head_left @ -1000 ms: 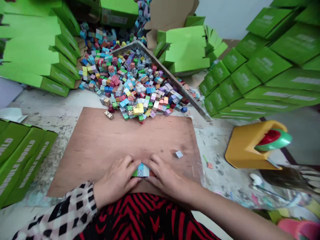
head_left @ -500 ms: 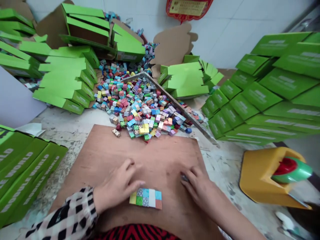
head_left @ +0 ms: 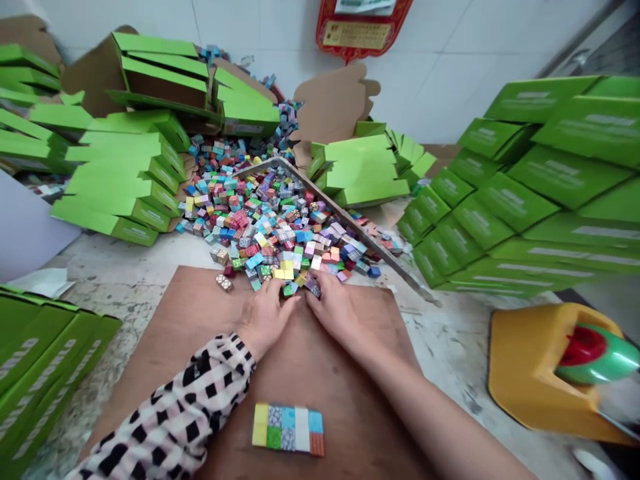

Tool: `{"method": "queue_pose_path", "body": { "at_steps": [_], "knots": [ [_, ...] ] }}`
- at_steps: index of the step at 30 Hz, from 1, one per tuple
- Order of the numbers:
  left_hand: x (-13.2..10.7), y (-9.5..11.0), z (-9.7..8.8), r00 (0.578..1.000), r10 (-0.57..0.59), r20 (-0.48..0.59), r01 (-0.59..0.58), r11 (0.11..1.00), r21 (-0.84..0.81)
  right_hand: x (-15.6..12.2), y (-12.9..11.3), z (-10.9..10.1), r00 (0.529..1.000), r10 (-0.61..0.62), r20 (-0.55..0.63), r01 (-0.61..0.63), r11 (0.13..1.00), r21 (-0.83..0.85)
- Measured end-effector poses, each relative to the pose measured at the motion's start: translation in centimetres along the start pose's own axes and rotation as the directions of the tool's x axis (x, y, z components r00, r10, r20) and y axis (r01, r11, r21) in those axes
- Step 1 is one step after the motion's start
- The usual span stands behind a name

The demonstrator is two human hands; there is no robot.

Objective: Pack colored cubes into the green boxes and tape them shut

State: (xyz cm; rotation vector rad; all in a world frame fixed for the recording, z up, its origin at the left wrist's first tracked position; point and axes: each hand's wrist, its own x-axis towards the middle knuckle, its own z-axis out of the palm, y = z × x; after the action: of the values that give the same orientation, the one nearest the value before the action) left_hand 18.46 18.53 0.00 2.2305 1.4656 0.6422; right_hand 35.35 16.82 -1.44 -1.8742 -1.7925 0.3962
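My left hand (head_left: 267, 315) is at the front edge of a pile of small patterned cubes (head_left: 280, 227). Its thumb and fingers are apart, close around a green cube (head_left: 289, 291) and beside some yellow ones. My right hand (head_left: 334, 308) is just to the right, thumb and fingers closed around a dark grey-purple cube (head_left: 313, 287); its far fingers are partly hidden among the cubes. Nearer to me, a flat block of cubes in two rows (head_left: 289, 429), yellow, green, grey, blue, white and brown, lies on the brown board (head_left: 210, 373).
A metal angle bar (head_left: 360, 233) borders the pile. Open green boxes (head_left: 125, 173) lie behind and to the left, and closed green boxes (head_left: 520, 193) are stacked at right. More green boxes (head_left: 45, 373) stand at near left. A yellow holder (head_left: 525, 367) with a green-and-red roll sits at right.
Both hands have moved forward from the board to the front of the pile, drawing closer together. The view has tilted slightly upward. The block of cubes stays on the board.
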Motion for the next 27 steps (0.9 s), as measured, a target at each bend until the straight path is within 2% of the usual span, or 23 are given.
{"method": "queue_pose_path", "body": {
  "at_steps": [3,7,11,16,18,21,24,27],
  "knots": [
    [0.3,-0.2,0.1,1.0,-0.003,0.003,0.003,1.0,-0.005,0.2,0.0,0.5,0.999,-0.035,-0.019,0.035,0.999,-0.012],
    [0.5,-0.8,-0.2,1.0,-0.007,-0.008,0.007,0.996,-0.094,-0.4,0.3,-0.4,1.0,-0.013,-0.011,0.012,1.0,-0.026],
    [-0.2,-1.7,-1.0,1.0,-0.006,-0.001,0.006,0.984,-0.18,-2.0,0.3,-1.7,0.995,0.005,0.104,-0.004,1.0,-0.015],
    [-2.0,-2.6,-2.4,0.973,-0.001,0.232,0.039,0.986,-0.162,-3.9,-0.3,-3.1,0.946,0.087,0.312,-0.1,0.995,0.023],
    [-2.6,-2.3,-3.0,0.963,0.054,0.265,-0.032,0.996,-0.085,-4.4,-0.5,-3.4,0.935,0.089,0.344,-0.107,0.994,0.033],
    [-3.1,-1.3,-3.2,0.948,0.203,0.245,-0.211,0.978,0.006,-4.9,-0.7,-3.4,0.927,0.087,0.364,-0.102,0.994,0.023],
    [-2.8,-0.1,-2.5,0.883,0.336,0.329,-0.363,0.931,0.025,-5.4,-0.8,-3.0,0.927,0.05,0.371,-0.073,0.996,0.049],
    [-2.4,0.4,-1.6,0.845,0.341,0.413,-0.394,0.918,0.047,-5.8,-0.9,-2.9,0.927,-0.023,0.375,-0.003,0.998,0.067]
  ]
}}
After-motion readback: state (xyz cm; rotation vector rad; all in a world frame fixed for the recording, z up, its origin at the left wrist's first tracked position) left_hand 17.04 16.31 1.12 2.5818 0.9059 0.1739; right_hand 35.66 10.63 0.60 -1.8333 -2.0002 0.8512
